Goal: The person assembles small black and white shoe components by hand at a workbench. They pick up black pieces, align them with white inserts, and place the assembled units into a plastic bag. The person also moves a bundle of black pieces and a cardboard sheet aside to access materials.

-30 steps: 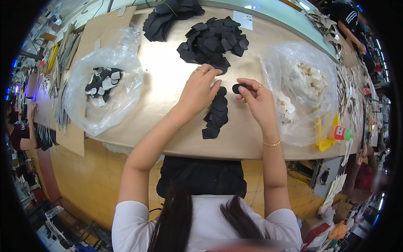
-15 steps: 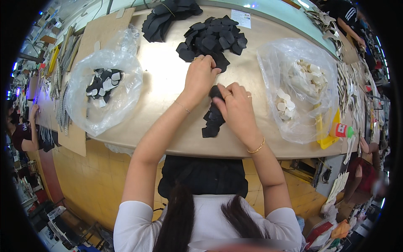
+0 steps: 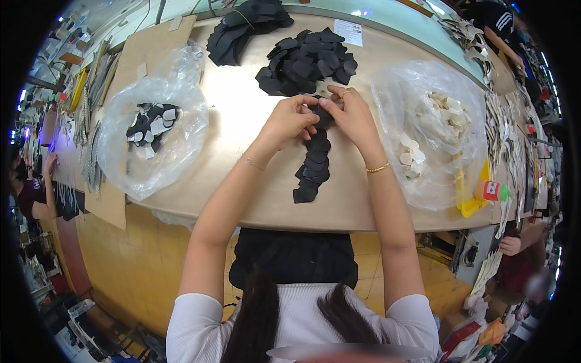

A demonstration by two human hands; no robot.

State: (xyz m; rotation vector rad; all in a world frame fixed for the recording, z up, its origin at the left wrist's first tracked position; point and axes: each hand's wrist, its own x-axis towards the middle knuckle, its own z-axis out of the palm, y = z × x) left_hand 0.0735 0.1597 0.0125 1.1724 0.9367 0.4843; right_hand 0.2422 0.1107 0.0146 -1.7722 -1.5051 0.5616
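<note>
Both hands meet over the table just below a loose pile of black flat pieces (image 3: 308,60). Between them is a small black piece (image 3: 323,118), pinched by my left hand (image 3: 295,120) on one side and my right hand (image 3: 352,116) on the other. It lies at the far end of a row of overlapping black pieces (image 3: 313,166) that runs toward me. The pieces look like cut fabric or leather with one rounded end. Fingers partly cover the held piece.
A banded stack of black pieces (image 3: 239,33) lies at the back. An open plastic bag (image 3: 187,151) with black and white pieces stands left; another bag (image 3: 417,187) with cream pieces is right, beside a yellow tray (image 3: 471,206) and green-capped bottle (image 3: 491,190). Other people work at both sides.
My right hand has moved away from the row's middle, up to its far end. My left hand has come down from the pile, and both now pinch a black piece there.
</note>
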